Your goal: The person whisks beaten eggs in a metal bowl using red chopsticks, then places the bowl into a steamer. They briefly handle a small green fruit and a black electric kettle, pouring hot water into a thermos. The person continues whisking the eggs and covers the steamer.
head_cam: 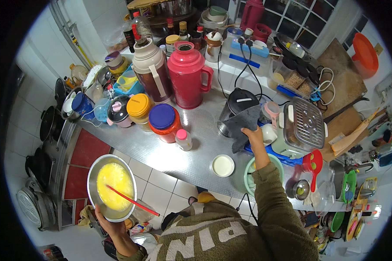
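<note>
My left hand (112,224) holds a stainless steel bowl (90,182) from below by its near side, out over the tiled floor. Beaten egg (112,181), yellow and frothy, fills part of it, and red chopsticks (140,205) lean in the liquid and stick out over the rim. On the right, my right hand (254,137) grips a dark grey cloth (243,125) above the counter. That cloth hangs against a metal canister with a black lid (243,99). Close to my right forearm are a pale green basin (248,173) and a small white bowl of creamy liquid (223,165).
A metal counter (202,143) carries a pink thermos flask (187,78), a cream and brown thermos flask (152,71), a red jar with a blue lid (165,122) and a small pink-capped bottle (183,140). Right of the cloth stands a green appliance (300,127); black cables (248,71) run behind.
</note>
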A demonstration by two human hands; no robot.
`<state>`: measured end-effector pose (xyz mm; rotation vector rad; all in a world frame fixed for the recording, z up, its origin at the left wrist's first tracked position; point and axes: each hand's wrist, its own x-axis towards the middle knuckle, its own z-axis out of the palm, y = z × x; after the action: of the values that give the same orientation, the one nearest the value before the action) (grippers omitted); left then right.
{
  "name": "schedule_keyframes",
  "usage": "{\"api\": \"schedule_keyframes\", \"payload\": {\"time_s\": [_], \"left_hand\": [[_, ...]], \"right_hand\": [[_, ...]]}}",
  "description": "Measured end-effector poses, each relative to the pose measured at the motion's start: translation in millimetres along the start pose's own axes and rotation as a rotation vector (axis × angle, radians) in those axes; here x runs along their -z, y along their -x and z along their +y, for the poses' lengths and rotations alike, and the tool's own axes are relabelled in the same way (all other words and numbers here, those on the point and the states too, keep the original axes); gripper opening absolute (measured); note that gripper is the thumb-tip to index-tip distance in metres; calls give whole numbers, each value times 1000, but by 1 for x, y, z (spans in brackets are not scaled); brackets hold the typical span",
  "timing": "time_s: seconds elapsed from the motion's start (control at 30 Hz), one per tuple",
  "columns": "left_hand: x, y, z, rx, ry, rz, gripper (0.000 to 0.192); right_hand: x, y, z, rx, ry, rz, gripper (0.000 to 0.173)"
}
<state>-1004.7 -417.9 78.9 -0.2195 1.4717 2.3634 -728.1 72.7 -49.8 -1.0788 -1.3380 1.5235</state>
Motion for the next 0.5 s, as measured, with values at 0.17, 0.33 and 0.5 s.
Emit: {"api": "schedule_keyframes", "payload": {"time_s": [0.17,0.33,0.5], "left_hand": [[-18,-9,4,-40,18,8,48],[-23,-19,3,-30,24,-3,48],[-23,-35,7,9,61,-56,47]], "right_hand": [[-5,-10,21,86,-48,184,36],[-10,-10,-3,118,-124,231,39],[-14,17,-49,189,12,196,38]]}}
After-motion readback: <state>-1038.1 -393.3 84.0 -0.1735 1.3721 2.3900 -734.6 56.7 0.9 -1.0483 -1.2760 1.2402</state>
